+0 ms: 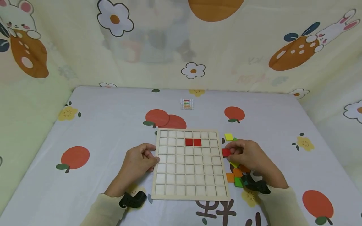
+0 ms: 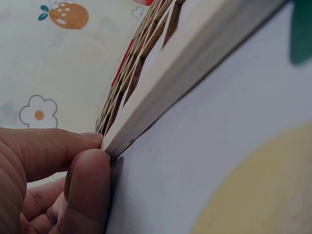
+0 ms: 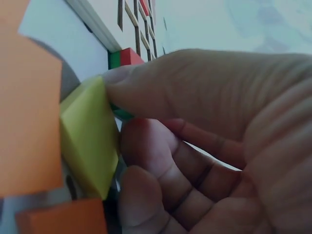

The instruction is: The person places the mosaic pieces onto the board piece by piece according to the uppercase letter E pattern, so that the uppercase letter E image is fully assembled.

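Observation:
A wooden grid board [image 1: 190, 200] lies on the table with two red tiles [image 1: 193, 142] side by side in its second row from the far edge. My left hand [image 1: 139, 158] holds the board's left edge; in the left wrist view, thumb [image 2: 90, 180] and index finger meet at its rim. Right of the board, my right hand [image 1: 249, 153] pinches a red tile [image 1: 226, 153] by its right side. In the right wrist view that red tile [image 3: 130, 56] shows beyond the thumb, with green under it. A yellow tile [image 3: 92, 131] stands tilted beside the thumb; the index fingertip is partly hidden.
Loose orange tiles [image 1: 230, 177], a green tile [image 1: 238, 182] and a yellow tile [image 1: 228, 137] lie along the board's right side. A small printed card [image 1: 187, 104] lies behind the board. A patterned cloth covers the table [image 1: 113, 125], with a curtain behind.

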{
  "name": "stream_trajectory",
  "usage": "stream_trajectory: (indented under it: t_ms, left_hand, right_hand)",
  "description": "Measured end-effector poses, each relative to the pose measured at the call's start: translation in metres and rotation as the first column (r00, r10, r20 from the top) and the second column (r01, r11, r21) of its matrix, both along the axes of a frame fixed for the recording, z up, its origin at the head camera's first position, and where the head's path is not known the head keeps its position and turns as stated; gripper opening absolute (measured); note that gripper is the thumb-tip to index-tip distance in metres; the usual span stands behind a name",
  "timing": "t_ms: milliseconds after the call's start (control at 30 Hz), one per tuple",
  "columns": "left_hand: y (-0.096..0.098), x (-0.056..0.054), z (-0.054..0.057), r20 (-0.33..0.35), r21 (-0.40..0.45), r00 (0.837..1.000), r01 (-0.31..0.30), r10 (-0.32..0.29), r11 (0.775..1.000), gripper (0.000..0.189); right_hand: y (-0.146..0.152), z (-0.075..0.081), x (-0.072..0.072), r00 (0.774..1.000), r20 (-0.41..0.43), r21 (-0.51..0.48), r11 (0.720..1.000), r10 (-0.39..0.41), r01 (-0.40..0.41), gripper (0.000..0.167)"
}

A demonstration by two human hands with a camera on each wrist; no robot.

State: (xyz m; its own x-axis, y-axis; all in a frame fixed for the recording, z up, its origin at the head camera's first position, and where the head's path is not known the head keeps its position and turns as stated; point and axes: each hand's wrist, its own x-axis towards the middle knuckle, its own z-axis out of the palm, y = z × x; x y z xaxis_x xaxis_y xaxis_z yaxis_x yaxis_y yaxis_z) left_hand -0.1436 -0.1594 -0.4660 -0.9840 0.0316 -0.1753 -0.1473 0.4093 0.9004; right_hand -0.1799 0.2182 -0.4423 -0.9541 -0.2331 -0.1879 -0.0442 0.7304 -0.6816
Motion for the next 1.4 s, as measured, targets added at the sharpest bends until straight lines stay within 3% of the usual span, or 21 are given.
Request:
stream_trajectory:
  t_ms: [500,967,1400]
  left_hand:
    - [0.000,-0.002,0.003,-0.033,-0.019,0.999,0.022,-0.023,1.000,0.032]
    - [-0.001,0.000,0.002,-0.028,-0.020,1.000,0.004,-0.005,1.000,0.032]
    - [0.001,0.001,0.000,-0.029,-0.006,1.000,-0.002,0.002,1.000,0.030]
  right_hand:
    - [-0.004,0.001,0.001,0.997,-0.076,0.013,1.000,0.014,-0.013,0.026]
    - [-0.051,0.008,-0.012,0.994,-0.065,-0.008,0.996,0.084,-0.085,0.025]
    - [-0.095,0.002,-0.025,0.977,-0.142,-0.038,0.985,0.159,-0.166,0.021]
